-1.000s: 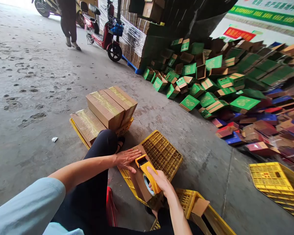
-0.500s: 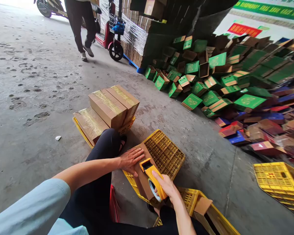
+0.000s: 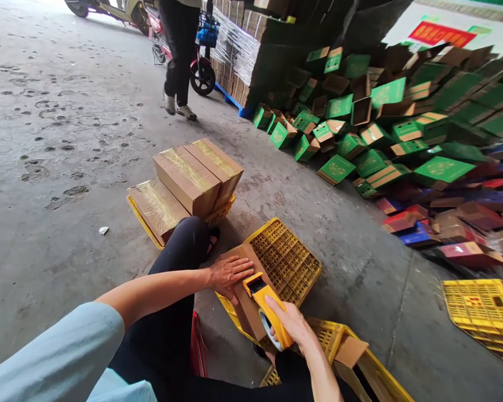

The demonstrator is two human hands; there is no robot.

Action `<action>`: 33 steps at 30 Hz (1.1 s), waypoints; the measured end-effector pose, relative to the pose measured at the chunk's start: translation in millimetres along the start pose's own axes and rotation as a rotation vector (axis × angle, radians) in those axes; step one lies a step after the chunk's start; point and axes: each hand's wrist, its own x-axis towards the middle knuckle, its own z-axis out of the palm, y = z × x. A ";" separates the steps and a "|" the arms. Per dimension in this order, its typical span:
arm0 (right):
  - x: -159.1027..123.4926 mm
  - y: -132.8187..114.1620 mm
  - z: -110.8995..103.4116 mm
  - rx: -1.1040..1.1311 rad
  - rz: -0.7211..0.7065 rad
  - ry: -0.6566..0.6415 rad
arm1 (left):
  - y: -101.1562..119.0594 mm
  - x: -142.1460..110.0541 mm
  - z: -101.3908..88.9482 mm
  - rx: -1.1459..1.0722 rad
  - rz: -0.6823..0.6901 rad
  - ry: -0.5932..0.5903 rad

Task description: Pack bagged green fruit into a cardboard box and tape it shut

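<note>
A brown cardboard box [image 3: 248,310] lies across an upturned yellow crate [image 3: 291,259] between my knees. My left hand [image 3: 230,274] rests flat on the box top with its fingers stretched out. In my right hand [image 3: 291,324] is a yellow tape dispenser [image 3: 266,298], its fingers wrapped round the handle. The dispenser's front end is over the box close to my left fingertips, and a tape roll shows at its lower side. Whether tape touches the cardboard I cannot tell.
Taped cardboard boxes [image 3: 188,173] are stacked on another crate ahead. A yellow crate [image 3: 339,340] at lower right holds open cardboard. Green cartons [image 3: 337,167] are heaped at the right, near a yellow crate [image 3: 478,307]. A person [image 3: 180,56] is on foot near a parked scooter [image 3: 202,75].
The person in the background has stepped closer and to the right. The view has shifted slightly. My hands, the dispenser and the box keep nearly the same arrangement.
</note>
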 end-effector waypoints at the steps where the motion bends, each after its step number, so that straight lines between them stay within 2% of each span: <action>1: -1.1 2.8 -1.8 -0.014 0.008 0.006 | -0.2 0.1 -0.1 0.004 -0.003 0.001; 6: -4.6 8.7 -3.5 -0.039 0.033 0.065 | 2.6 -0.9 4.3 0.075 -0.026 -0.012; 11: -4.2 4.7 -0.1 -0.052 0.046 0.030 | 13.2 -3.5 8.8 0.113 0.017 -0.025; 14: -2.8 3.7 -0.6 -0.076 0.043 0.000 | 18.1 -3.9 5.0 0.069 0.066 -0.049; 24: -2.0 18.4 -4.6 -0.048 0.029 -0.004 | 19.7 -2.7 -11.7 0.063 0.039 -0.120; 28: -9.9 24.9 -10.5 -0.032 0.026 -0.003 | 15.6 -1.2 -8.3 0.045 0.045 -0.125; 33: -13.4 25.9 -9.4 -0.039 0.042 0.037 | 18.3 0.5 4.5 0.082 0.038 -0.115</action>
